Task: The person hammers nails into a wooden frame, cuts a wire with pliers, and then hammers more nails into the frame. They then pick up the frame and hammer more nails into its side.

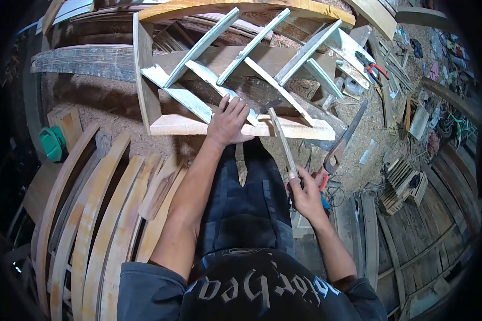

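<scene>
My left hand (pixel 230 119) is closed over the lower end of a pale slat (pixel 204 76), where it meets the bottom board (pixel 294 127) of a wooden frame (pixel 146 69). Slats set in a zigzag fill this frame. In my right hand (pixel 306 193) is a hammer (pixel 281 140), gripped by its wooden handle. Its dark head lies just right of my left fingers, near the bottom board. A handsaw (pixel 348 134) with a wooden handle is to the right, close to my right hand.
Red-handled pliers (pixel 374 67) rest on wood at the upper right. Several curved planks (pixel 99 214) stand at the left, near a green container (pixel 52 143). Small wood pieces (pixel 404 182) are stacked at right, with scraps and cables beyond. Sawdust covers the ground (pixel 85 104).
</scene>
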`<state>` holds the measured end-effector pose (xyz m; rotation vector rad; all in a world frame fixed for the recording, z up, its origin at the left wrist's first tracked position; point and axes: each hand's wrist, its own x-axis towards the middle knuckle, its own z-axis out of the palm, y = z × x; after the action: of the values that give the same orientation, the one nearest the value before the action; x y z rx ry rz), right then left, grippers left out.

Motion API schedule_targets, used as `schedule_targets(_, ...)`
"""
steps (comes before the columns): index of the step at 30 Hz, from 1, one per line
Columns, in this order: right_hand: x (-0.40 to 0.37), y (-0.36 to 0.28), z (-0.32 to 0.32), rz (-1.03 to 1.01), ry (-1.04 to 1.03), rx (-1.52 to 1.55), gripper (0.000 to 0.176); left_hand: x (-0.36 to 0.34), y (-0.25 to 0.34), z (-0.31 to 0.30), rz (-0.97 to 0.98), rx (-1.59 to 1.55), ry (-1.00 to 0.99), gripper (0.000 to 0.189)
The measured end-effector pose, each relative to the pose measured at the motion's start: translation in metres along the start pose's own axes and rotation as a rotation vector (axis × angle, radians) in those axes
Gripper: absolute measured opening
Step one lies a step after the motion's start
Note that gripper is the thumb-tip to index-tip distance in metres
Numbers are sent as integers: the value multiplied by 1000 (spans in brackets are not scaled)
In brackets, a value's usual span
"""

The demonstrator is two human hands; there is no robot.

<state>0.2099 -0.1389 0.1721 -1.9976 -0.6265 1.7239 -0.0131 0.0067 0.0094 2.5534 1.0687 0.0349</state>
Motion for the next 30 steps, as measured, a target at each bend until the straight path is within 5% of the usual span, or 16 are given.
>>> schedule_targets(6,17,15,-11,-24,3,-64,33,0,2,-4,-2,4,-18,83)
schedule_targets(8,14,-8,-19,143,-113,-97,36,-1,2,-2,-2,-4,-6,83)
schedule_targets(30,23,-19,-22,38,-106,-181,37,-1,0,1,-9,1,-11,80)
